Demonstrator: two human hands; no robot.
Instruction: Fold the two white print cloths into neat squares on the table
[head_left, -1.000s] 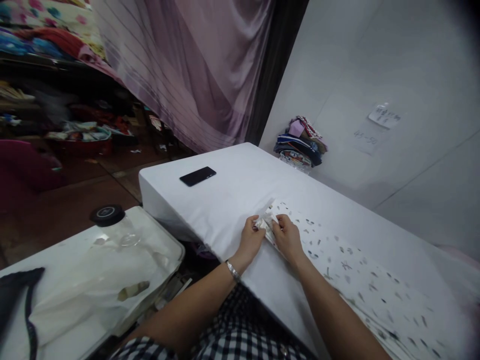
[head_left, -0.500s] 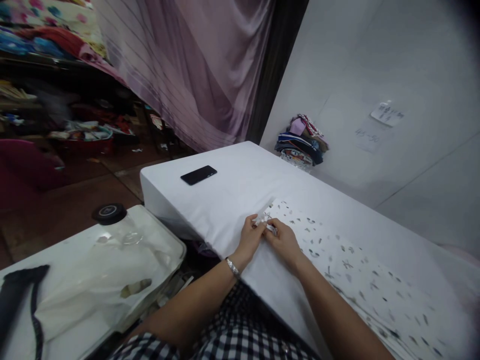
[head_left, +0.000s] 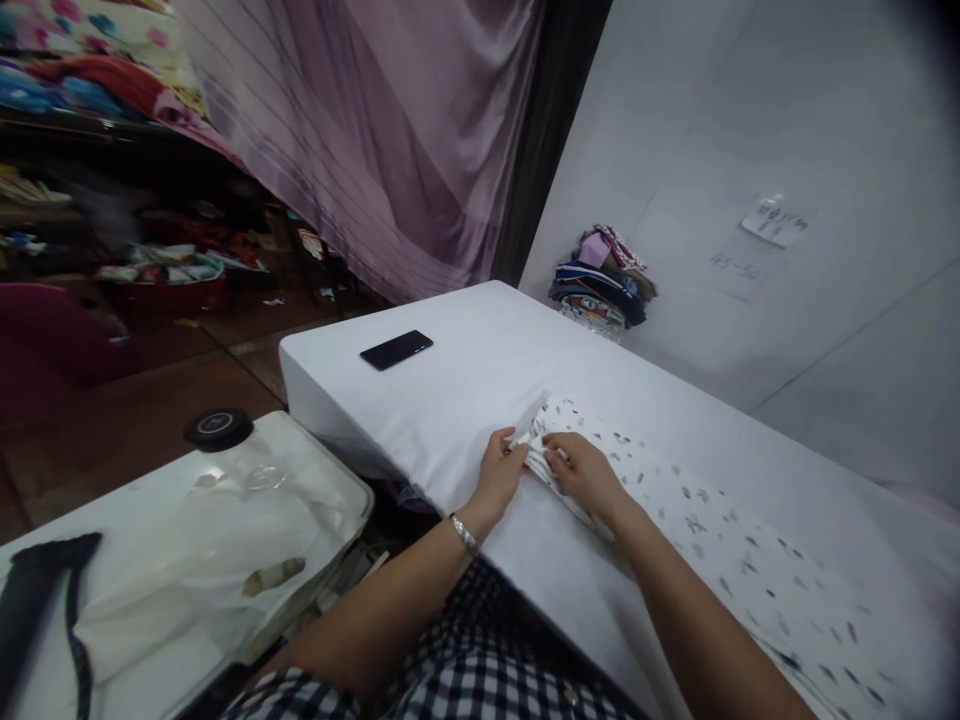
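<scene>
A white fabric (head_left: 694, 500) with small dark leaf-like and starfish-like prints lies along the white-covered table (head_left: 465, 350). At its near left corner, my left hand (head_left: 501, 470) pinches the gathered edge between thumb and fingers. A silver bracelet (head_left: 465, 534) circles that wrist. Just to the right, my right hand (head_left: 583, 474) has its fingers closed on the folded edge of the same fabric. Small pleats show between the two hands. Both hands rest close to the table's surface, near its front edge.
A black phone (head_left: 397, 350) lies on the table. Folded clothes (head_left: 600, 282) are stacked by the wall. Lower left, a side table (head_left: 150, 492) carries clear plastic, a dark round lid (head_left: 219, 428) and a black strap (head_left: 71, 610). A pinkish curtain (head_left: 390, 130) hangs behind.
My right hand has shifted slightly right along the fabric's edge, away from my left hand. More of the folded edge shows between them. My left hand has barely moved.
</scene>
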